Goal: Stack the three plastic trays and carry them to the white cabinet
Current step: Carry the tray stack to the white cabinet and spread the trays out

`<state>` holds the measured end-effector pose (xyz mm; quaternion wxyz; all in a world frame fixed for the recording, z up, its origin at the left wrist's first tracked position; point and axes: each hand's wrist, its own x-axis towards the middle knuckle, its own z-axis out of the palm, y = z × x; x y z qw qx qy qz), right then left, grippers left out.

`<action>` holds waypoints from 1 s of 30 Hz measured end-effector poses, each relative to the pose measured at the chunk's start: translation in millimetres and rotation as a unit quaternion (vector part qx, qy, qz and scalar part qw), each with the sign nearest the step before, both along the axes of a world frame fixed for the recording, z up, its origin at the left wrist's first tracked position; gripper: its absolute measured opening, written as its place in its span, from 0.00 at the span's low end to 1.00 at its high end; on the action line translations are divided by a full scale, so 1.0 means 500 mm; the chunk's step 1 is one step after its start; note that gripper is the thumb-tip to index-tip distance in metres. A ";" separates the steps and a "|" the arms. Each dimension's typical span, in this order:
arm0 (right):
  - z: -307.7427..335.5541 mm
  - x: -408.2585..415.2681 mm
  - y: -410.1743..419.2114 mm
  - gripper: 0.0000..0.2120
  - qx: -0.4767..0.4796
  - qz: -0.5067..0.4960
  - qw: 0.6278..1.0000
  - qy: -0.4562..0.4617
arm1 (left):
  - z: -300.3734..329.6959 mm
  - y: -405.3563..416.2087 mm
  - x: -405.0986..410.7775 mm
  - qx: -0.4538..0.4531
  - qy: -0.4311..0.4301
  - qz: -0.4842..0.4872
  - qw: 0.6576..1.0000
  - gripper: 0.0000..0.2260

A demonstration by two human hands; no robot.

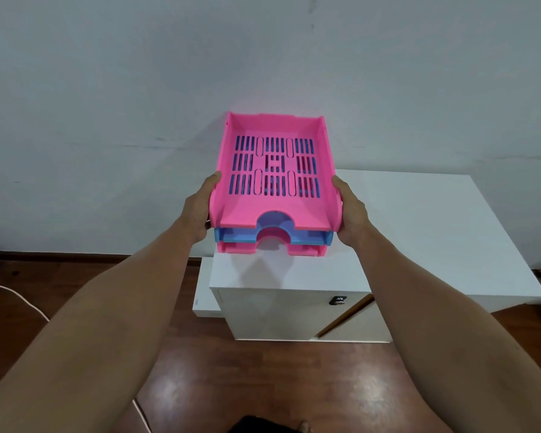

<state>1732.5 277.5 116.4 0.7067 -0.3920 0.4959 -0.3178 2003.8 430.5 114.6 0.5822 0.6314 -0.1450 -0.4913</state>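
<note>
Pink top tray (247, 210), slotted floor, blue showing through the slots. Beneath it, blue middle tray (313, 236), and under that a second pink bottom tray (297, 250); all three nested squarely, front notches lined up one above the other. Stack held level over the near left corner of the white cabinet (419, 232), the far end reaching out toward the wall (263, 57). Contact between the bottom tray and the cabinet top: cannot tell; shadow lies directly beneath the front edge.

Left hand (197, 214) clamped on the stack's left side wall, thumb up along the top tray's rim, fingers curled under and mostly hidden. Right hand (352, 212) clamped on the right side wall in mirrored fashion, thumb along the rim, fingers wrapped below and out of sight. Both forearms extended forward, bare.

Cabinet top white and flat. Front face carries a small dark fitting (337, 300) near the upper right. Lower white panel (205, 295) projecting at the cabinet's left side. Cabinet set against the pale wall, which shows scuffs and faint marks. Dark wooden skirting (75, 257) along the wall base. Glossy reddish-brown wooden floor (263, 379) below, with a white cable (22, 300) running across it at left.
</note>
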 end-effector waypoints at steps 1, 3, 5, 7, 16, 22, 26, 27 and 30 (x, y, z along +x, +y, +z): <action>0.004 0.000 0.000 0.20 -0.002 0.001 1.000 0.004 | 0.004 0.000 0.000 0.001 0.000 0.002 1.000 0.27; 0.021 -0.004 0.005 0.17 -0.010 -0.003 1.000 0.017 | 0.019 0.002 -0.006 0.007 -0.009 0.020 1.000 0.22; 0.038 -0.003 0.005 0.13 -0.034 -0.017 0.998 0.057 | 0.034 -0.001 -0.007 0.010 -0.027 0.062 0.998 0.13; 0.054 -0.002 0.011 0.15 -0.091 -0.035 0.988 0.119 | 0.049 -0.004 -0.014 -0.004 -0.065 0.096 0.993 0.05; 0.082 0.018 0.076 0.11 -0.218 -0.026 0.943 0.249 | 0.055 0.030 -0.041 -0.028 -0.208 0.082 0.974 0.07; 0.087 0.022 0.084 0.17 -0.235 -0.010 0.935 0.265 | 0.062 0.033 -0.054 0.026 -0.354 0.037 0.934 0.16; 0.098 0.004 0.089 0.17 -0.234 -0.031 0.940 0.245 | 0.079 0.028 -0.079 0.018 -0.383 0.047 0.922 0.18; 0.099 -0.006 0.088 0.17 -0.234 -0.037 0.942 0.238 | 0.082 0.028 -0.090 0.017 -0.394 0.047 0.918 0.19; 0.105 -0.040 0.077 0.19 -0.222 -0.055 0.948 0.222 | 0.095 0.023 -0.128 0.013 -0.419 0.050 0.906 0.19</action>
